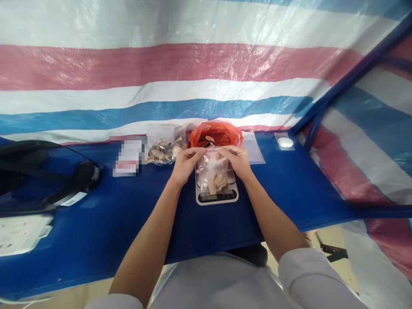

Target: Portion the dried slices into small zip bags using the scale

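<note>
Your left hand (186, 164) and right hand (238, 159) pinch clear bag (208, 169) up top, likely to tension it (pieces (218, 183) slumped low), over scale (230, 196), inside table's (296, 184) front edge.

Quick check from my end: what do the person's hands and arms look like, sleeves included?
The left hand and right hand are bare, with no gloves or watch visible. The left sleeve and right sleeve are pale grey-white, ending near the elbows.

A head-worn camera looks forward and down at a nearby blue table (103, 223)
</note>
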Tool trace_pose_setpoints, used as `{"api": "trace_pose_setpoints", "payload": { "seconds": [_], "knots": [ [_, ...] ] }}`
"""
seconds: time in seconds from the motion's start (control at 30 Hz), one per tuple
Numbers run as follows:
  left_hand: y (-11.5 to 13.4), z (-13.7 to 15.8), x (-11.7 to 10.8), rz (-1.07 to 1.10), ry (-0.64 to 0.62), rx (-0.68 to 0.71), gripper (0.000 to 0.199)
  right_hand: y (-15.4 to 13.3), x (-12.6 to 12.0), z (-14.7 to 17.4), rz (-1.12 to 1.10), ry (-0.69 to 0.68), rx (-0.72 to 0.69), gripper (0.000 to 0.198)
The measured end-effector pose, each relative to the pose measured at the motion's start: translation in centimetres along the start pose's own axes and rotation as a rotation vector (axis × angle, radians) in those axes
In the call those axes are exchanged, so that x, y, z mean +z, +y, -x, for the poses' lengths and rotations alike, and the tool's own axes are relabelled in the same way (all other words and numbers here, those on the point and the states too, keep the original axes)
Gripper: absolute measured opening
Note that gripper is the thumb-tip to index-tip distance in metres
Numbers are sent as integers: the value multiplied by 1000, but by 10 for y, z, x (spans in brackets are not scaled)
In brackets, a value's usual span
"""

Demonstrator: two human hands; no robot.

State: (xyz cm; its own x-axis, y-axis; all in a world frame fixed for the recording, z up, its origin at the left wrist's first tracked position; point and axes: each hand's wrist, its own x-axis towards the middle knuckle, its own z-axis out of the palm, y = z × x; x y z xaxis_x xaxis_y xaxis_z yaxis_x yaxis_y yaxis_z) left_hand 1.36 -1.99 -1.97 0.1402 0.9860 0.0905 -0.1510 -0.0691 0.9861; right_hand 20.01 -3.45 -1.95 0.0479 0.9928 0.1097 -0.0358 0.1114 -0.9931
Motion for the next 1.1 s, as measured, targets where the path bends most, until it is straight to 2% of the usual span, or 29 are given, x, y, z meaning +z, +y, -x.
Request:
{"api": "trace_pose_setpoints", "payload": {
  "seconds": [0.13,0.3,0.57,0.67,0.87,1.0,1.1],
  "knots": [
    [6,1,-1,66,-1,-28,30,-2,-3,-2,-29,8,80,36],
    [24,8,-7,103,67,-14,27,-6,1,0,-158,-7,67,37],
    [48,11,-29,122,262,15,34,-15,32,2,-32,-242,0,27],
    [54,7,-49,-42,287,67,34,-17,46,-7,-55,-259,5,27],
    [72,5,-99,-640,366,275,37,-25,76,-39,-18,-218,-69,29],
    [73,5,-122,-957,304,489,35,-26,98,-62,-33,-234,-83,27],
    [67,4,-132,-1035,279,560,36,-27,114,-75,-68,-248,-85,21]
  ]
}}
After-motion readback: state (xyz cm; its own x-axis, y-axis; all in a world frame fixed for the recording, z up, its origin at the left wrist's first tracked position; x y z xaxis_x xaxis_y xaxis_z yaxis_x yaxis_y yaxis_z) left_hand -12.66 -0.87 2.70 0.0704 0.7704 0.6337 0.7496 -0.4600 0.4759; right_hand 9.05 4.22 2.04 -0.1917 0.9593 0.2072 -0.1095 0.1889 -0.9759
